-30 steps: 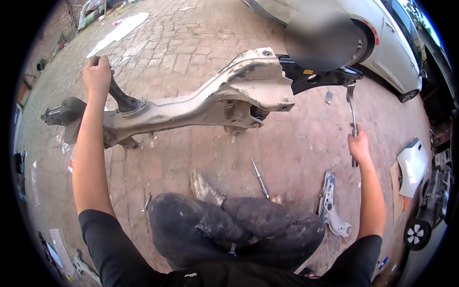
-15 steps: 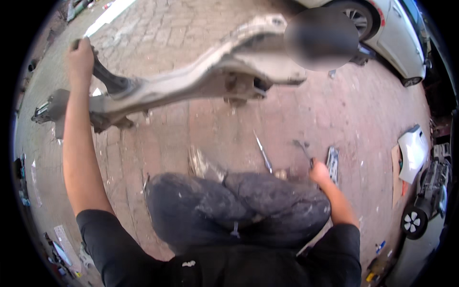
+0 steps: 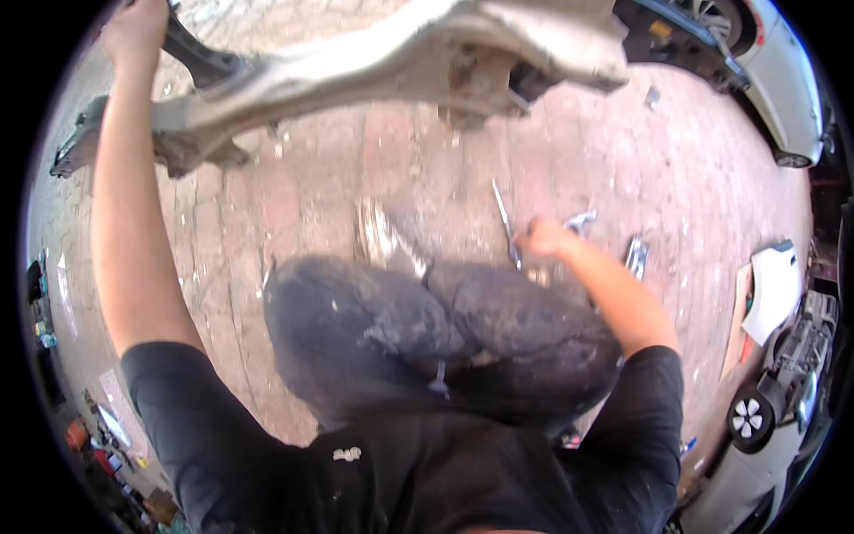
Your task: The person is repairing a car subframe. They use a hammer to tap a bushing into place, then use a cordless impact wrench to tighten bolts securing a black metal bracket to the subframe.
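Note:
At the upper left my left hand [image 3: 135, 34] is closed round the dark upright arm of a long, dirty grey metal car subframe [image 3: 356, 93]. The subframe spans the top of the view and its upper edge is cut off. My right hand [image 3: 543, 238], beyond my right knee, has its fingers curled on a slim pointed metal tool [image 3: 503, 206] lying on the ground. Just right of that hand lies a silvery tool with a hammer-like head [image 3: 583, 219]; my hand and forearm hide its handle. Another flat metal piece [image 3: 636, 255] lies farther right.
I am squatting on reddish paving [image 3: 311, 222], one dusty shoe [image 3: 382, 236] beyond my knees. A light-coloured car [image 3: 774, 80] stands at the upper right. At the right edge are a white body panel [image 3: 772, 289] and a wheel [image 3: 752, 416]. Assorted items line the left edge.
My right hand has let go of the hammer-like tool and moved left to the slim pointed tool. The view has tilted, so the subframe sits higher; my left hand still holds it.

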Demonstrator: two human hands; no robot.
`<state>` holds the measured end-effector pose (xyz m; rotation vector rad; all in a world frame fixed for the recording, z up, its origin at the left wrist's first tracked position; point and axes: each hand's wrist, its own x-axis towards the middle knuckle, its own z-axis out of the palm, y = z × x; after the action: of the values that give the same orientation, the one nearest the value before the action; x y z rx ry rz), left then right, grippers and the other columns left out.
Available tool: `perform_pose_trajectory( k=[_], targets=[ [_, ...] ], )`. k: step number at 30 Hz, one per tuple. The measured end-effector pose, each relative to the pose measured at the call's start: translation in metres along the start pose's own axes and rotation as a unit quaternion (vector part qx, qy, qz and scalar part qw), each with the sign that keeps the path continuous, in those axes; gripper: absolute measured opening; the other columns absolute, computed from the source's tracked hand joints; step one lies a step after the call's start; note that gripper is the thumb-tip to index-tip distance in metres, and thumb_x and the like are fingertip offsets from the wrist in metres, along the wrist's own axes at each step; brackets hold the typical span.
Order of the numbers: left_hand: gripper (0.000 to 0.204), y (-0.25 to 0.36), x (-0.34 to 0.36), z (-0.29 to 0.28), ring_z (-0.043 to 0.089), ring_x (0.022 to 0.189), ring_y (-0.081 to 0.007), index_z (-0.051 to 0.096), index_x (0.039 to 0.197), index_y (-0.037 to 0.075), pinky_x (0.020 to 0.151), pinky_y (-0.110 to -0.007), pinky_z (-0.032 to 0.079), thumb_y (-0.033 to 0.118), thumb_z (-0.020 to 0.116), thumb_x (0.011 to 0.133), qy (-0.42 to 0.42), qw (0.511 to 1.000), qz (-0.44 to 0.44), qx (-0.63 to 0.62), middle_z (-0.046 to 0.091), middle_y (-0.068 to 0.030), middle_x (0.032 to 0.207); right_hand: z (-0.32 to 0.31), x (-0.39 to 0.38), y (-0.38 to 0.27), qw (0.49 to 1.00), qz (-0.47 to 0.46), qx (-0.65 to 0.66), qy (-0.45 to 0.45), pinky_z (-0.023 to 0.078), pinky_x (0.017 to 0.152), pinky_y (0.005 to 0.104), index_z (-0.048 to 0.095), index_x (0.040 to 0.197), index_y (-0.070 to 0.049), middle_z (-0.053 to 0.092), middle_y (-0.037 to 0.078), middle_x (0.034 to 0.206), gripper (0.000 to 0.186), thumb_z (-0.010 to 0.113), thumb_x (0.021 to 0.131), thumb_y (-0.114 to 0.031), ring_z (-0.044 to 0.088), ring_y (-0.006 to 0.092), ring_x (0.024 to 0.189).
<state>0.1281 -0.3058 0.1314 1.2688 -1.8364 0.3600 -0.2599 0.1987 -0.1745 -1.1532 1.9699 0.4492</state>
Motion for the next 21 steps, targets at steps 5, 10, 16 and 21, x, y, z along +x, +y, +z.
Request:
perform_pose_trajectory(
  k=[5, 10, 16, 21],
  targets=[
    [0.042, 0.039, -0.016, -0.015, 0.069, 0.091, -0.0319, 0.073, 0.094, 0.004, 0.083, -0.039, 0.051, 0.040, 0.054, 0.085, -0.024, 0.970, -0.164, -0.179, 0.074, -0.0153, 0.091, 0.053, 0.031, -0.005, 0.998, 0.018, 0.059, -0.030, 0.052, 0.094, 0.0478, 0.069, 0.109, 0.003, 0.067, 0.031, 0.112, 0.045, 0.060, 0.089, -0.037, 0.064, 0.0429, 0.111],
    [0.040, 0.041, -0.011, -0.012, 0.069, 0.075, -0.0238, 0.071, 0.090, 0.000, 0.074, -0.035, 0.052, 0.036, 0.055, 0.084, -0.005, 0.950, -0.186, -0.252, 0.071, -0.0136, 0.077, 0.032, 0.000, 0.002, 0.983, -0.027, 0.119, 0.134, 0.052, 0.088, 0.0513, 0.056, 0.117, 0.008, 0.066, 0.035, 0.099, 0.044, 0.060, 0.088, -0.025, 0.066, 0.0478, 0.102],
    [0.042, 0.041, -0.010, -0.014, 0.070, 0.079, -0.0261, 0.071, 0.095, 0.001, 0.076, -0.036, 0.052, 0.038, 0.054, 0.084, -0.042, 0.941, -0.202, -0.268, 0.072, -0.0148, 0.081, -0.084, -0.162, -0.031, 0.877, -0.167, 0.282, 0.350, 0.054, 0.070, 0.0374, 0.060, 0.115, 0.001, 0.070, 0.016, 0.092, 0.031, 0.070, 0.086, -0.005, 0.069, 0.0264, 0.081],
    [0.039, 0.032, -0.005, -0.012, 0.070, 0.068, -0.0180, 0.071, 0.095, 0.003, 0.069, -0.033, 0.052, 0.037, 0.054, 0.085, -0.041, 0.950, -0.205, -0.233, 0.070, -0.0103, 0.074, -0.157, -0.262, -0.035, 0.712, -0.256, 0.462, 0.464, 0.048, 0.057, 0.0213, 0.064, 0.112, -0.003, 0.066, 0.007, 0.089, 0.025, 0.072, 0.089, -0.002, 0.057, 0.0083, 0.069]
  ],
)
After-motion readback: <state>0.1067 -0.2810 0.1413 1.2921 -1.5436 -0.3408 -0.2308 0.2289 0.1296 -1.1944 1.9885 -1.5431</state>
